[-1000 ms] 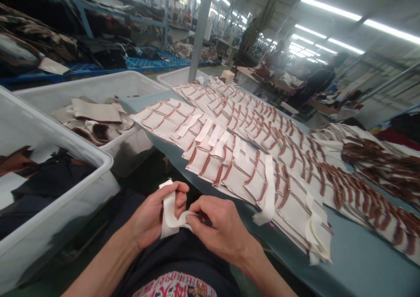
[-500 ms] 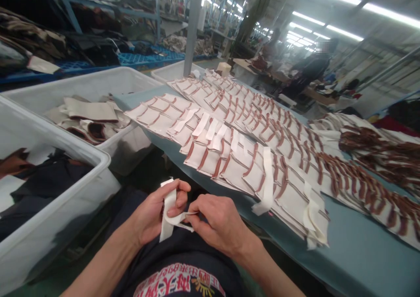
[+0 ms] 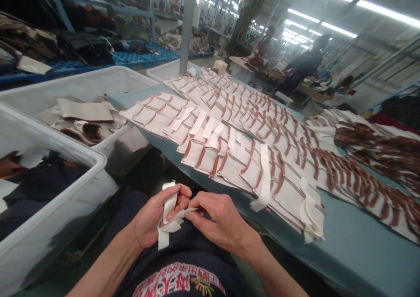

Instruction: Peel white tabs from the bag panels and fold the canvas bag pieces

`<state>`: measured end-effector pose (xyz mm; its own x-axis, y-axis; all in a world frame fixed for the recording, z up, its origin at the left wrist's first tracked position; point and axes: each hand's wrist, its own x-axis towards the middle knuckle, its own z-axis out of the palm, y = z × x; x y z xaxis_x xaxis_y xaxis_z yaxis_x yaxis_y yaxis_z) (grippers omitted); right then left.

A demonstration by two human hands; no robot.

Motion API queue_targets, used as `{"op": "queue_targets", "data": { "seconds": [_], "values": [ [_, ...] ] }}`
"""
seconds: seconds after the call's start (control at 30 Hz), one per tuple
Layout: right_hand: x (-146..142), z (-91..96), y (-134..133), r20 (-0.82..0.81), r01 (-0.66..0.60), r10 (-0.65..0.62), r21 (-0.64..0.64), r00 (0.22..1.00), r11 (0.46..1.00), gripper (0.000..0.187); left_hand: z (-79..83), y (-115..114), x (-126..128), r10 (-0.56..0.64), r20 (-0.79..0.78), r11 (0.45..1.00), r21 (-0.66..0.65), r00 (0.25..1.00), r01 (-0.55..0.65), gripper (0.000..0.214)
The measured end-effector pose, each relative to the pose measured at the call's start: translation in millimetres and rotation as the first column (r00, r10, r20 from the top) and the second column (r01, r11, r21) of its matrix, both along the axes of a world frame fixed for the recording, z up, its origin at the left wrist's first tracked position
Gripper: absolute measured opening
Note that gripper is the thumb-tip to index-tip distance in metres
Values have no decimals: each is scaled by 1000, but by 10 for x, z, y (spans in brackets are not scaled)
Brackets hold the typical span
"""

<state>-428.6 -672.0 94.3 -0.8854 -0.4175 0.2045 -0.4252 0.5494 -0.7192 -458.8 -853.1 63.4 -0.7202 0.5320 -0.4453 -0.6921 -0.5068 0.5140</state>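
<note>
L hand curls — R hand pinches alongside.

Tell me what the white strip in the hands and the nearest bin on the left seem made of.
White strip: probably soft fabric, matte; it bends loosely, any weave is unreadable.
Nearest bin: likely moulded plastic, smooth with faint sheen, judging by its rounded rim.

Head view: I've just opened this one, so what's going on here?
A person's left hand has white strip material in its grip, and the right hand pinches an end of it, above the lap. Beside them, pale brown-edged panels lie overlapping in rows on a blue-green table, with loose white strips across some.
</note>
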Motion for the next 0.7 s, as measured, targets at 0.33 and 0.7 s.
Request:
{"op": "queue_targets", "data": {
  "seconds": [0.33, 0.7],
  "values": [
    [-121, -35, 166, 224, 327, -259, -370, 940, 870, 15, -146, 89, 99, -35, -37, 996, -82, 999, 32, 39],
    [-373, 85, -5, 421, 500, -272, -685, 865, 530, 42, -261, 340, 373, -287, -66, 956, -85, 956, 281, 80]
  ]
}}
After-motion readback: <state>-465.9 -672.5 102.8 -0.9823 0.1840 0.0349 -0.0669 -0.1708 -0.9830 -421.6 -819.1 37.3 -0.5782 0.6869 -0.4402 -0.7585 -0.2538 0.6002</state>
